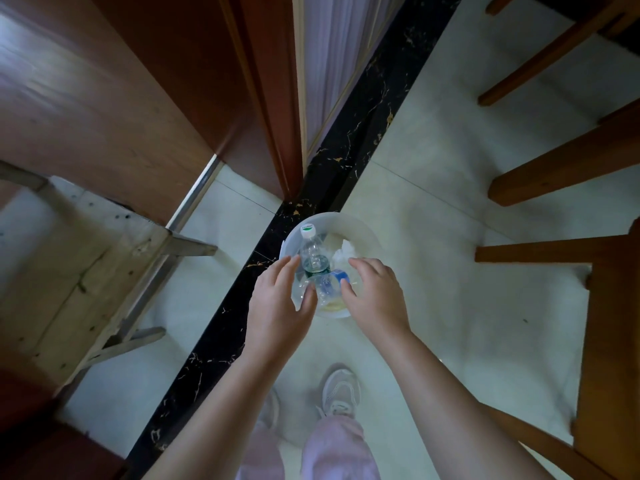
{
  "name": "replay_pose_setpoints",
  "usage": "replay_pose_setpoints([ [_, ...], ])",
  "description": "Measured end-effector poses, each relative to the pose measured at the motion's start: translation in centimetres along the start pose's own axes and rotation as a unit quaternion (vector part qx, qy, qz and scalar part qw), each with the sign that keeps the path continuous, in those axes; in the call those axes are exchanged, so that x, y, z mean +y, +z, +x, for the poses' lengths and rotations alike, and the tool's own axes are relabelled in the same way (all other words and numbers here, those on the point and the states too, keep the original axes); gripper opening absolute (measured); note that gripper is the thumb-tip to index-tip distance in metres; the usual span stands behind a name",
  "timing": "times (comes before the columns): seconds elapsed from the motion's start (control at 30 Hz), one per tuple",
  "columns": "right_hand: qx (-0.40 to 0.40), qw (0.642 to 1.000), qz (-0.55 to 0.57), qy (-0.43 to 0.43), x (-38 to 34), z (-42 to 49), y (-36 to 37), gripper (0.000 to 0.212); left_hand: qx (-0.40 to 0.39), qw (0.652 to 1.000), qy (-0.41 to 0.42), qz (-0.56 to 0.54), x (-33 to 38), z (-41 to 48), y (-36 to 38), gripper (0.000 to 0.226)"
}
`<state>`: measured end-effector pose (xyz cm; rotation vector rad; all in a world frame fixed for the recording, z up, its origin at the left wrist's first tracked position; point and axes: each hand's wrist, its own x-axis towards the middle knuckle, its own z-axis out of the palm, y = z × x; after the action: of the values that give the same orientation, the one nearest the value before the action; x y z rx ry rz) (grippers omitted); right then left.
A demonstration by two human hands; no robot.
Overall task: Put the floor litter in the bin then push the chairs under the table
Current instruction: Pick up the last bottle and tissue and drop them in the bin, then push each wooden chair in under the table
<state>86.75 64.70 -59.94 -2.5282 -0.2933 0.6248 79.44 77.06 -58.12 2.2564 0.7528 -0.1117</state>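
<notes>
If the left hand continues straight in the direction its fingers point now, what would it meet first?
Probably the clear bottle with the green label in the white bin. The left hand hovers open over the bin's near rim, so depth is unclear; it may pass just above the bottle.

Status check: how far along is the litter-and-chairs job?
Done: white-capped bottle, blue-labelled bottle and crumpled paper lie in the white bin; no litter shows on the visible floor. In hand: nothing; left hand and right hand hover open over the bin. Left: the wooden chair at right looks not yet pushed in.
</notes>
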Motion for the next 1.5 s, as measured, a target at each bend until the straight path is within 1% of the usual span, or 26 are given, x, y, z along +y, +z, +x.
replay_pose_setpoints([
  [0.17, 0.042, 0.996, -0.050, -0.058, -3.2, -2.6, -3.2, 0.036, 0.025, 0.995, 0.065, 0.069, 2.8, -1.7, -3.8, 0.045],
  [0.33, 0.088, 0.992, -0.061, -0.068, -6.9, -6.2, -7.4, 0.036, 0.038, 0.987, 0.121, 0.097, 6.1, -3.8, -8.4, 0.045],
  [0.43, 0.116, 0.989, -0.060, -0.070, -9.2, -9.0, -10.5, 0.037, 0.057, 0.982, 0.145, 0.111, 8.4, -5.7, -11.4, 0.039],
  [0.5, 0.144, 0.986, -0.047, -0.073, -10.8, -10.9, -12.7, 0.037, 0.062, 0.978, 0.158, 0.120, 10.2, -7.1, -13.3, 0.042],
  [0.53, 0.160, 0.984, -0.039, -0.075, -11.6, -11.9, -13.9, 0.037, 0.064, 0.979, 0.162, 0.108, 11.1, -7.9, -14.2, 0.045],
  [0.6, 0.189, 0.978, -0.033, -0.084, -13.4, -13.7, -16.5, 0.036, 0.071, 0.982, 0.161, 0.066, 13.1, -9.2, -16.1, 0.041],
  [0.67, 0.217, 0.971, -0.035, -0.094, -15.0, -15.5, -19.2, 0.036, 0.076, 0.981, 0.173, 0.047, 15.2, -10.3, -17.9, 0.040],
  [0.9, 0.302, 0.945, -0.077, -0.101, -18.2, -22.4, -28.2, 0.036, 0.120, 0.952, 0.278, 0.033, 23.2, -13.7, -24.2, 0.042],
  [0.97, 0.323, 0.938, -0.090, -0.090, -18.7, -24.6, -30.5, 0.037, 0.121, 0.943, 0.310, 0.030, 25.7, -15.0, -25.5, 0.040],
  [1.1, 0.378, 0.918, -0.099, -0.061, -19.8, -29.2, -34.3, 0.037, 0.099, 0.921, 0.375, 0.047, 29.4, -18.4, -27.1, 0.041],
  [1.2, 0.410, 0.906, -0.104, -0.040, -20.7, -32.9, -35.7, 0.035, 0.077, 0.903, 0.417, 0.067, 30.1, -21.0, -27.9, 0.038],
  [1.33, 0.433, 0.894, -0.113, -0.001, -21.9, -37.3, -36.9, 0.037, 0.060, 0.884, 0.455, 0.085, 31.1, -23.1, -29.2, 0.042],
  [1.43, 0.442, 0.888, -0.120, 0.022, -22.3, -39.7, -37.4, 0.037, 0.049, 0.869, 0.486, 0.078, 32.1, -24.4, -29.9, 0.041],
  [1.5, 0.449, 0.885, -0.117, 0.034, -22.4, -41.1, -37.7, 0.035, 0.043, 0.866, 0.493, 0.067, 32.8, -25.3, -30.2, 0.041],
])
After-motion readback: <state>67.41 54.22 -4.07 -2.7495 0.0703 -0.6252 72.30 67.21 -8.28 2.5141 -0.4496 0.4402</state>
